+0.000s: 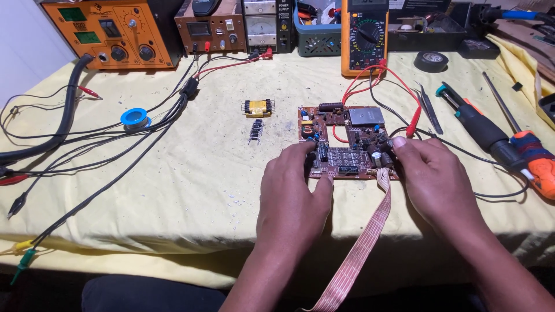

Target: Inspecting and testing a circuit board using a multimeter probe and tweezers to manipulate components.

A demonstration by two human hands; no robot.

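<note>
A brown circuit board lies flat on the yellow cloth, crowded with dark components and a metal heat sink. My left hand grips its near left edge, fingers curled over the components. My right hand holds the board's right edge, thumb and forefinger pinched near a small part. A striped flat ribbon cable runs from the board's near right corner off the table edge. A red test probe rests by the right hand.
An orange multimeter stands behind the board with red and black leads. Screwdrivers, tweezers and black tape lie right. A small yellow transformer, solder spool and cable bundles lie left; bench power supplies line the back.
</note>
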